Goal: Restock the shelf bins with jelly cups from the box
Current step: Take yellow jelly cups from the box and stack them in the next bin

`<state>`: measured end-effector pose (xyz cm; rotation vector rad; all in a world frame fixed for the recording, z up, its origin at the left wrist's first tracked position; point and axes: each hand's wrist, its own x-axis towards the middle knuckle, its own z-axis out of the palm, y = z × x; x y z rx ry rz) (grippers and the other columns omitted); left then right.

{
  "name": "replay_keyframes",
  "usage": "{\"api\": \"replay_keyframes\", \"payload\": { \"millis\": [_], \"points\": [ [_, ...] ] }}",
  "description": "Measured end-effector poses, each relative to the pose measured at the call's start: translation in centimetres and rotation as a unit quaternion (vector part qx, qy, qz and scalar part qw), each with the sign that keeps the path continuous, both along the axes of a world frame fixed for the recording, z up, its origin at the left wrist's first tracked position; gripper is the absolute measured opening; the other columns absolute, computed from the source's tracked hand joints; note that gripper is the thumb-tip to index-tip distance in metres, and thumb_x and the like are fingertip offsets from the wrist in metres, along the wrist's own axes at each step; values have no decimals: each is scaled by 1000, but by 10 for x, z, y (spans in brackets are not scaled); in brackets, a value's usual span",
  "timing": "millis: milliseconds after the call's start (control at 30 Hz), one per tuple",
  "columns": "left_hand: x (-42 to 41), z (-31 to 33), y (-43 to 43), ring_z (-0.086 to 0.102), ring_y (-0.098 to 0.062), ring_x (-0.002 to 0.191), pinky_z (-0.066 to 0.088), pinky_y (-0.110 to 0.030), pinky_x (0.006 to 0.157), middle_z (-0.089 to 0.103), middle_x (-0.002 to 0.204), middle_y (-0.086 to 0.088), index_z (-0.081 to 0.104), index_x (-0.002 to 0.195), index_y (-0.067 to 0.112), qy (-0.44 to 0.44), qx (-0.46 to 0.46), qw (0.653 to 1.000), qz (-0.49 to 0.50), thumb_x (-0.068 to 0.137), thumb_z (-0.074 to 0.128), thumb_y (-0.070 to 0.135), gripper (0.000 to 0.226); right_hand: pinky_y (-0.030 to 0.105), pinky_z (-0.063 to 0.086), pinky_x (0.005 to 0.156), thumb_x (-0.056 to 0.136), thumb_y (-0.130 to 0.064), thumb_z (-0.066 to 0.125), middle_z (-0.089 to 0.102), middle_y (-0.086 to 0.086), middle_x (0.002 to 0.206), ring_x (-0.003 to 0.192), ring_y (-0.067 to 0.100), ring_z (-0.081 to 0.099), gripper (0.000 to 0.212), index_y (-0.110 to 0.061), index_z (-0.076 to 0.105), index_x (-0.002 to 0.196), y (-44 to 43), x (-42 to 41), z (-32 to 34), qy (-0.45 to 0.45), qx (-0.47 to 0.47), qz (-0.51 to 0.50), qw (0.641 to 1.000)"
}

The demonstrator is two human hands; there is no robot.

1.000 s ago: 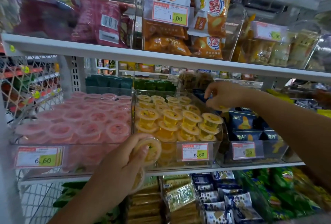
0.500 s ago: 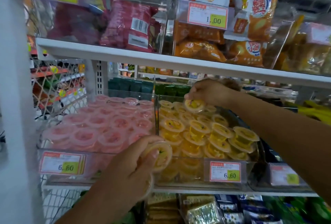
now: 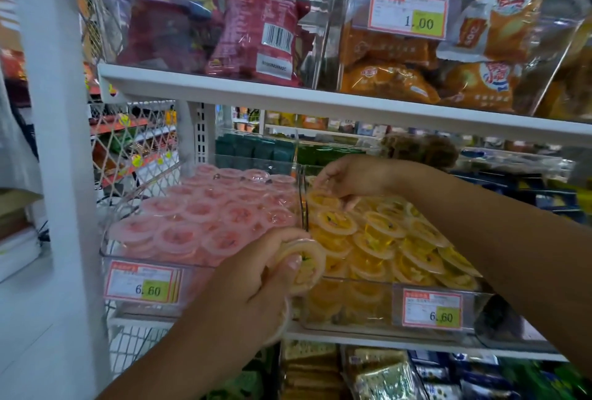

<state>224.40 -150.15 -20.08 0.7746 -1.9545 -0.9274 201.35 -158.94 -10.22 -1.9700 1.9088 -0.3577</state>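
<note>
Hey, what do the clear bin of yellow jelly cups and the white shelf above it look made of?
Bin: clear rigid plastic, probably acrylic, glossy; the yellow cups show through its front wall. Shelf: likely white-painted metal, smooth and matte, with a thin folded front lip; not certain.

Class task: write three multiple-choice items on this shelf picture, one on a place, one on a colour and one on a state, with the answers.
1. Where is the right hand?
A. On the upper shelf.
B. At the back left of the yellow-cup bin.
C. Below the shelf.

2. What colour are the cups in the left bin?
A. Green.
B. Blue.
C. Pink.

3. What is the left hand doing?
A. Gripping yellow jelly cups.
B. Hanging open and empty.
C. Pressing a price tag.

Answers:
1. B, its fingers reach down at that bin's far corner.
2. C, only pink lids show there.
3. A, its fingers curl round the cups.
</note>
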Motion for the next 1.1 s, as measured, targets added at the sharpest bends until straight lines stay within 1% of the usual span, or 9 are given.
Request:
{"api": "replay_keyframes", "payload": {
  "millis": [233,400,500,600,767,867,933,1000,1100],
  "points": [
    [-3,9,0,54,19,93,39,0,68,59,102,36,55,109,46,-3,-5,1000,18,96,45,36,19,30,52,92,98,-12,50,61,-2,122,109,17,61,33,-27,60,125,22,2,4,86,-117,20,989],
    [-19,33,-14,60,10,78,41,-8,59,62,96,22,45,110,46,-1,9,997,77,97,46,42,14,32,55,88,94,-9,57,72,4,107,99,20,68,24,-15,69,113,68,11,23,-208,-28,118,971],
    [-34,50,-20,62,4,70,44,-14,55,62,95,20,45,118,43,-17,-3,997,80,96,44,48,23,28,55,77,87,-11,64,72,12,103,86,22,67,24,-8,70,110,80,15,22,-220,-24,138,965],
    [-45,61,-27,58,6,60,38,-12,46,61,96,20,44,123,41,-46,-13,995,82,95,42,53,30,31,57,81,86,-10,66,73,15,99,86,24,68,20,-6,72,105,76,5,20,-218,-71,82,970],
    [-40,60,-44,54,-1,82,41,-24,66,58,103,15,54,115,34,-1,35,994,108,101,41,37,20,27,58,76,87,-9,68,73,9,91,81,21,68,15,-8,72,101,49,-37,17,-151,-138,-80,976],
    [-27,53,-75,49,-8,82,40,-26,62,58,121,3,56,91,28,-59,75,991,90,97,41,4,29,28,57,76,87,-6,66,71,11,89,77,16,66,13,-6,70,100,35,-58,10,-155,-66,-145,975],
    [-26,50,-89,49,-13,71,42,-27,58,60,101,-3,56,80,28,-34,102,992,61,85,34,-16,49,26,54,69,88,0,63,69,14,85,72,15,63,9,-3,69,95,30,-61,4,-191,8,-151,970],
    [-33,61,-84,46,-14,66,43,-26,55,55,83,2,56,81,31,-22,109,991,79,79,30,-19,56,26,53,66,89,3,61,66,13,83,71,16,60,8,-1,67,93,25,-59,-2,-213,45,-149,965],
    [-36,64,-57,55,-15,78,43,-30,67,57,93,6,59,97,36,22,77,995,66,87,40,-3,44,26,52,65,91,4,59,63,12,84,72,15,58,11,0,66,99,20,-57,-7,-222,45,-159,961]
  ]
}}
